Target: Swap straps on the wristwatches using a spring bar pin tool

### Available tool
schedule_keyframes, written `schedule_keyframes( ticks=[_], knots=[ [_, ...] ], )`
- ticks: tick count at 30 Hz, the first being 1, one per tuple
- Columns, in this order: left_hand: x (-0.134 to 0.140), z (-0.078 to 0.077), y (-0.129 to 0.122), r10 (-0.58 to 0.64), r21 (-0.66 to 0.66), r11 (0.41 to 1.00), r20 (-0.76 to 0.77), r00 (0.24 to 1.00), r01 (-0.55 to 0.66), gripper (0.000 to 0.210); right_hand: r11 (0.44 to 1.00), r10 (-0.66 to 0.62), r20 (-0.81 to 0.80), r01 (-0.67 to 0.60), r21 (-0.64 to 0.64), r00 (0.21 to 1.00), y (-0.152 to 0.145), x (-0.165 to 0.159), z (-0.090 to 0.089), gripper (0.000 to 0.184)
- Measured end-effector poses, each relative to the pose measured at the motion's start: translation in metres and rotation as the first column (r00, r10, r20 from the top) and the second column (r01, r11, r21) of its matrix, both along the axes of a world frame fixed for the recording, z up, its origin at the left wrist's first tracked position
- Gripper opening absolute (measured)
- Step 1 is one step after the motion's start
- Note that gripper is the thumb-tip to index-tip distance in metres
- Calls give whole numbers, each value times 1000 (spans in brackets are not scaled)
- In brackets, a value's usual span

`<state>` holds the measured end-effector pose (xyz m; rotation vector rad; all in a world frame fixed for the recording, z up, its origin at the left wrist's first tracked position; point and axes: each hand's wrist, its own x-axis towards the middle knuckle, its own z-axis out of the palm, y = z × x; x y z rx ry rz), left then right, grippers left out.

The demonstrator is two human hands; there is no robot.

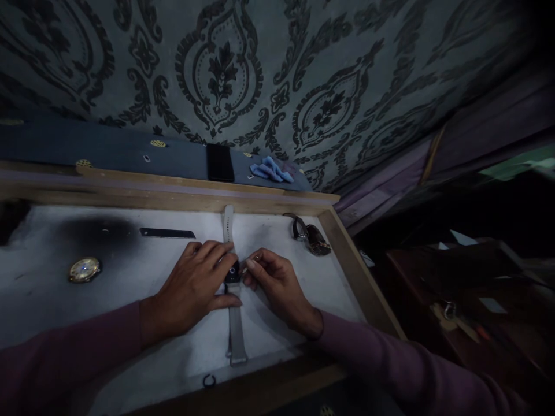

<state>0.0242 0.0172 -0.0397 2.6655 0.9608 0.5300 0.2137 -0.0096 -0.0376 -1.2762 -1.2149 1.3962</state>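
A smartwatch (233, 273) with a dark case and a pale grey strap (236, 332) lies lengthwise on the white tray surface, its strap stretched out at both ends. My left hand (197, 283) grips the case from the left, fingers over the top and thumb across the lower strap. Just right of the case is my right hand (275, 283), thumb and fingertips pinched together. A small shiny bit shows at those fingertips, too small to name. Part of the watch case is hidden under the left fingers.
A wooden rim (359, 271) borders the tray. Inside are a gold-toned watch head (84, 269), a dark flat blade-like strip (167, 233), two watches (318, 240) at the right and a small black ring (209, 381). Behind lie a black phone (219, 162) and blue cloth (272, 169).
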Motion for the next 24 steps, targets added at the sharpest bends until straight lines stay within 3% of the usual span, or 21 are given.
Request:
schedule_keyframes(
  ticks=[18,21,24],
  knots=[
    [0,-1,0,-1,20,1000,3,1000,1,57,981,31,185,-65,184,982,-4,0,1,22],
    [0,-1,0,1,20,1000,9,1000,-1,56,940,23,353,-141,312,935,-6,0,6,19],
    [0,-1,-1,1,15,1000,14,1000,-1,56,848,1,546,-290,444,838,-9,1,11,15]
  ],
)
